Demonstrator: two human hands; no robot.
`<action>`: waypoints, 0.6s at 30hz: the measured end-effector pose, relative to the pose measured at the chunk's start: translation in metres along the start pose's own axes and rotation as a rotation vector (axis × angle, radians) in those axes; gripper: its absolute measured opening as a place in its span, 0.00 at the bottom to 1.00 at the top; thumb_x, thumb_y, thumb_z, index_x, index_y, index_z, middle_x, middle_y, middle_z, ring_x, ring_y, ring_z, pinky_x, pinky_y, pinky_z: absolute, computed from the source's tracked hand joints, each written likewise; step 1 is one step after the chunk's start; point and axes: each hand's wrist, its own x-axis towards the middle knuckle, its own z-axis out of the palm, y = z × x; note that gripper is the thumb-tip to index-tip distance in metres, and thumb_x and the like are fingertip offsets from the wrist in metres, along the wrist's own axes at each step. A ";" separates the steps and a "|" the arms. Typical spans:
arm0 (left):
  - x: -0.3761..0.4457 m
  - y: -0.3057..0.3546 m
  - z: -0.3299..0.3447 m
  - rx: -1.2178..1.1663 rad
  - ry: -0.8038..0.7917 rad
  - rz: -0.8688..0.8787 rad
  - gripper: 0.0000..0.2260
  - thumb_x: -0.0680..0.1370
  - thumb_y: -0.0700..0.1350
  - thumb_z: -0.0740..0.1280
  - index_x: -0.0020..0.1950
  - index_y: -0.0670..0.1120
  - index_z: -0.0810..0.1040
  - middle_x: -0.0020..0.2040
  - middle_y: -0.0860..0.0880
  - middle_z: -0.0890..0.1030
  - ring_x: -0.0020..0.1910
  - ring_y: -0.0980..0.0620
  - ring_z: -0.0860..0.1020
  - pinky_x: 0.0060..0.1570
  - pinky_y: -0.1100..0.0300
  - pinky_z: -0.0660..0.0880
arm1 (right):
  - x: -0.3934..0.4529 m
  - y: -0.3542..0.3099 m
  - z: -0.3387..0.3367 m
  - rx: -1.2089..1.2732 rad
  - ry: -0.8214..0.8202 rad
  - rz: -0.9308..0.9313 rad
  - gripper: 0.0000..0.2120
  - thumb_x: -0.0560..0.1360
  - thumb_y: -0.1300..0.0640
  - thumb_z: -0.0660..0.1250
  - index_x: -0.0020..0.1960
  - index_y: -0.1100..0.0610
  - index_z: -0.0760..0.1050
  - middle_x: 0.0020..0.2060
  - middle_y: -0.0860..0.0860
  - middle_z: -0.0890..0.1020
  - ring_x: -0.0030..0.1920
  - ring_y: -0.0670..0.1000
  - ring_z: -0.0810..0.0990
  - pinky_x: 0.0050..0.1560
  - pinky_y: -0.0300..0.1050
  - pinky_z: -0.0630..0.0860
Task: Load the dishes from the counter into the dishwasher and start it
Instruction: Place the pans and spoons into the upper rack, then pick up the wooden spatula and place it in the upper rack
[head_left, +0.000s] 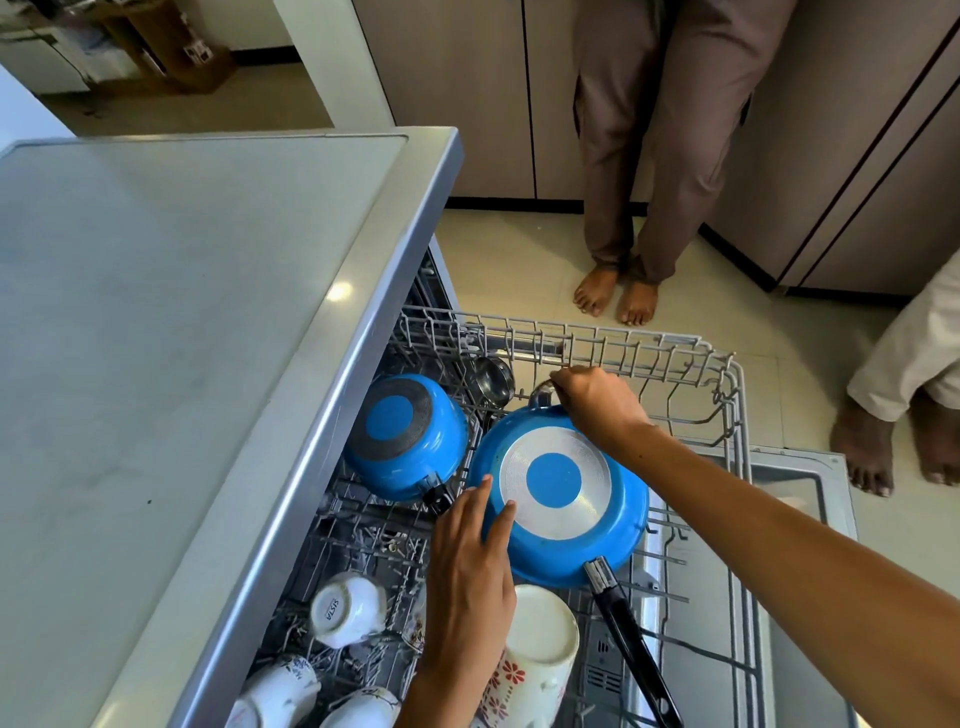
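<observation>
Kitchen, rack (613, 338) out: blue pan (558, 493) inverted to drain; left hand (467, 561) steadies it flat-fingered; right hand (597, 405) grip pinches its rim.

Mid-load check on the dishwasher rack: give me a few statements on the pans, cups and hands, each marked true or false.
1. The larger blue pan lies bottom up in the rack. True.
2. The left hand grips the pan's black handle. False: its straight fingers rest on the pan's base rim; the handle is free.
3. The smaller blue pot sits left of the larger pan. True.
4. The right hand is empty. False: it holds a shiny metal item at the pan's far edge.
5. The white cups stand on the countertop. False: they are in the rack.
</observation>
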 end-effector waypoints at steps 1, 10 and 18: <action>-0.001 0.000 -0.001 -0.003 -0.006 -0.004 0.23 0.63 0.33 0.76 0.57 0.45 0.81 0.65 0.43 0.76 0.63 0.44 0.74 0.60 0.47 0.73 | -0.001 0.000 0.001 0.010 -0.002 0.011 0.05 0.75 0.65 0.64 0.51 0.60 0.75 0.45 0.56 0.81 0.40 0.56 0.79 0.40 0.46 0.75; -0.022 0.011 -0.020 -0.047 0.055 -0.052 0.21 0.65 0.32 0.75 0.56 0.44 0.82 0.64 0.44 0.76 0.64 0.48 0.69 0.62 0.51 0.67 | -0.043 -0.018 -0.011 0.031 0.118 0.058 0.12 0.75 0.64 0.60 0.54 0.57 0.78 0.43 0.55 0.83 0.41 0.59 0.80 0.38 0.46 0.74; -0.073 0.033 -0.064 -0.093 0.111 -0.097 0.20 0.68 0.31 0.70 0.58 0.43 0.80 0.67 0.44 0.73 0.64 0.44 0.72 0.62 0.48 0.72 | -0.146 -0.086 -0.033 0.326 0.331 -0.025 0.06 0.72 0.65 0.67 0.46 0.58 0.82 0.40 0.53 0.85 0.36 0.58 0.82 0.32 0.48 0.77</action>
